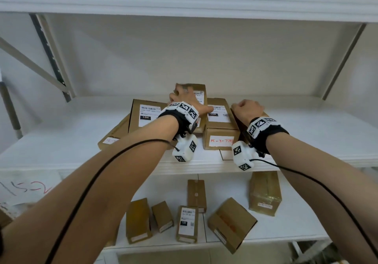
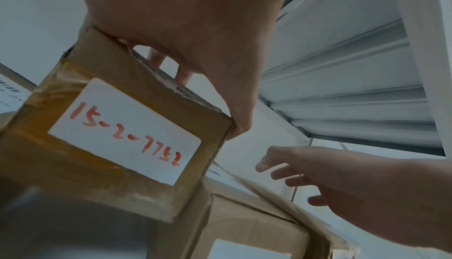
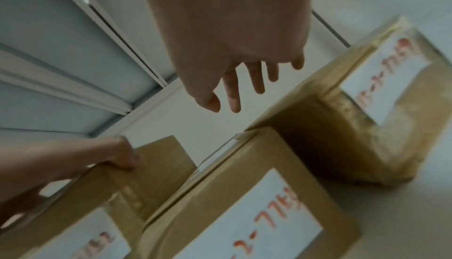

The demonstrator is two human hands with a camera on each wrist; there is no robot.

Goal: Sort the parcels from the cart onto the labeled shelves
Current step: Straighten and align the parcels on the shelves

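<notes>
My left hand (image 1: 184, 98) (image 2: 220, 89) reaches over a brown cardboard parcel (image 1: 200, 96) (image 2: 117, 176) and grips its top, thumb on one edge and fingers over the far edge. Its white end label reads 15-2-7752 in red. It sits among other parcels on the middle shelf (image 1: 71, 145). My right hand (image 1: 247, 108) (image 3: 227, 81) hovers just to the right with relaxed, spread fingers, holding nothing. Under it are a parcel with a red handwritten label (image 1: 221, 141) (image 3: 244, 215) and a tape-wrapped parcel (image 3: 367, 112). The right wrist view shows my left hand (image 3: 122, 156) on its parcel (image 3: 110, 189).
A flat parcel with a printed 15H label (image 1: 147, 114) lies left of the held one. Several more parcels (image 1: 263, 192) stand on the lower shelf. The upper shelf board (image 1: 184, 2) hangs overhead. A paper with red handwriting (image 1: 26, 188) sits at the lower left.
</notes>
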